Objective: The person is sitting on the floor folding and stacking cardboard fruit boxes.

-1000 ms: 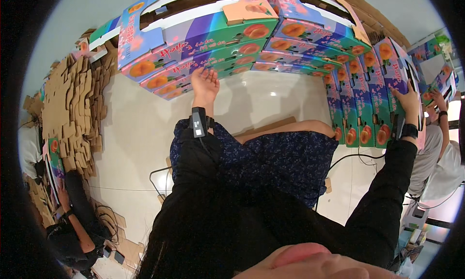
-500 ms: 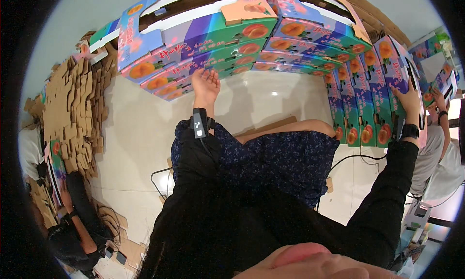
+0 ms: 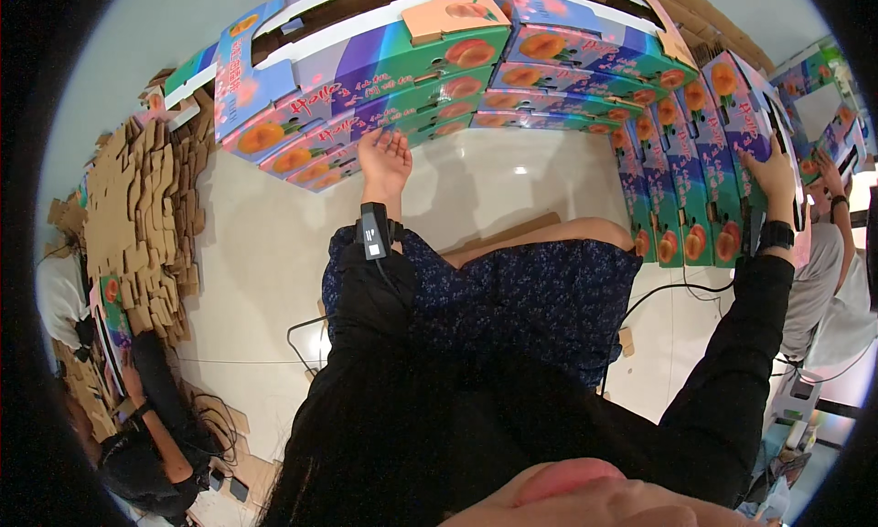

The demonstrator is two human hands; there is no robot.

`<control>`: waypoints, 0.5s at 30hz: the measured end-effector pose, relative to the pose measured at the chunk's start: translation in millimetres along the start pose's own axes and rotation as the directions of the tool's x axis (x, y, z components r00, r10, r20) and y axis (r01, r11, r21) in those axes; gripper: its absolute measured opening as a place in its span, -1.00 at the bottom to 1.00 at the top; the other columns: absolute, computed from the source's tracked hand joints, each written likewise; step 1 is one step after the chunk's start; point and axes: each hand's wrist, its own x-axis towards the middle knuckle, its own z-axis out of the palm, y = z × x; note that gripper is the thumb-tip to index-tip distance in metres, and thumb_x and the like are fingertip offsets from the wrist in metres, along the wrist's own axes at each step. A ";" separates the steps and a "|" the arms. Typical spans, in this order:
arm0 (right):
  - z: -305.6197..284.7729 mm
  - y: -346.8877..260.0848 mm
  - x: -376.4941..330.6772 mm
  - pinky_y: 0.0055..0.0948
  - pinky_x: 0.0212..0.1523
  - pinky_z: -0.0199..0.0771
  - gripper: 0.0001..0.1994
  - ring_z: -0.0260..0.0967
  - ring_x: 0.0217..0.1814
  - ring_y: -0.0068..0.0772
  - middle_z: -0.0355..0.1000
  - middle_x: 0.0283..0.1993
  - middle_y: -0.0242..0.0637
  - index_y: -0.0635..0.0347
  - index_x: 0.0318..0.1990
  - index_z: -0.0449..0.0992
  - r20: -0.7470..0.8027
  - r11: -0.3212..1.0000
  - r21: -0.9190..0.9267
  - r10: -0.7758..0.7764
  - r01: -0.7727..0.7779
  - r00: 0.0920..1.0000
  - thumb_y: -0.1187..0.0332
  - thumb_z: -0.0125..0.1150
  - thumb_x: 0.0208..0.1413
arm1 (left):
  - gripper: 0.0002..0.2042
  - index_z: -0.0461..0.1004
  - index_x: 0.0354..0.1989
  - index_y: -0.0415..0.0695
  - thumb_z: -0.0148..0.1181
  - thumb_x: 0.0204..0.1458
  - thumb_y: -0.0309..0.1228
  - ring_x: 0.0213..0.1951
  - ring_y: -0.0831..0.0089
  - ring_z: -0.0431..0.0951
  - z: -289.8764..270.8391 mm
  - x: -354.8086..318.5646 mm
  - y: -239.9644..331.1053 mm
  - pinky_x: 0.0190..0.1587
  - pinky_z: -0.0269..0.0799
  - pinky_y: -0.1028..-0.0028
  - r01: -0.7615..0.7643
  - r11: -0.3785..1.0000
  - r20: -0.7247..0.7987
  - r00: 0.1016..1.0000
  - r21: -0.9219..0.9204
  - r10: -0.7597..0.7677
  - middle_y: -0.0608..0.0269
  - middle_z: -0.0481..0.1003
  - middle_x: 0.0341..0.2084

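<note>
- Our hands work apart from each other: the left hand [image 3: 386, 161] lies ahead of the left side of the floral skirt [image 3: 530, 298], the right hand [image 3: 773, 175] ahead and well out to the skirt's right.
- We hold the left palm turned up, fingers loosely curled, with nothing in it; the forearm points straight ahead past the skirt's left edge, a black device [image 3: 373, 231] strapped at the wrist.
- Our right arm stretches out diagonally past the skirt's right side, the wrist in a black band [image 3: 777, 236]; thumb and fingers are spread against the top carton [image 3: 732, 92], though we cannot tell whether they grip it.
- That carton crowns the right stack [image 3: 675, 175], forward and right of the skirt. Its long axis runs fore and aft, its long printed side faces inward, and its green end points back toward us, the blue and pink end away.
- Ahead of the skirt's left side, we see the front-left stack [image 3: 366, 102], long sides facing us; our left fingertips are close to it, contact unclear. Beside it, ahead and to the skirt's right, is the front-right stack [image 3: 585, 69].
- Well left of the skirt, we have piled cardboard sheets [image 3: 137, 216] and, nearer, a co-worker's hand [image 3: 133, 378] at another carton [image 3: 113, 303].
- Beyond the right stack from the skirt, we see another person's hand [image 3: 830, 173] by more cartons.
</note>
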 end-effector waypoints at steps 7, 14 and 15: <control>11.7 10.2 9.7 -0.09 0.08 0.37 0.00 0.35 0.10 0.16 0.34 0.08 0.21 0.07 0.34 0.11 0.021 1.000 -0.026 0.004 -0.003 1.000 -0.26 0.27 -0.26 | -0.69 0.28 -0.24 -0.01 0.13 -0.08 -0.15 -0.27 0.48 0.39 2.1 -1.8 0.5 -0.16 0.21 0.45 -0.005 1.000 -0.001 1.000 0.002 0.005 0.36 0.40 -0.31; -31.6 -25.2 7.2 0.03 0.13 0.30 0.06 0.27 0.22 0.07 0.23 0.24 0.09 -0.01 0.38 0.02 0.227 0.976 -0.213 0.100 -0.051 0.969 -0.33 0.26 -0.28 | -0.67 0.27 -0.20 -0.03 0.12 -0.08 -0.15 -0.27 0.47 0.39 -2.3 4.4 0.7 -0.16 0.21 0.44 -0.010 1.000 0.005 1.000 -0.018 0.010 0.33 0.39 -0.27; -49.0 -41.0 -2.0 0.08 0.15 0.26 0.05 0.24 0.26 0.04 0.21 0.27 0.05 -0.04 0.38 0.01 0.253 0.927 -0.367 0.179 -0.077 0.951 -0.33 0.25 -0.26 | -0.68 0.27 -0.19 -0.03 0.11 -0.07 -0.18 -0.25 0.46 0.37 -3.3 1.8 2.9 -0.13 0.21 0.44 0.001 1.000 -0.003 1.000 -0.028 -0.001 0.33 0.38 -0.27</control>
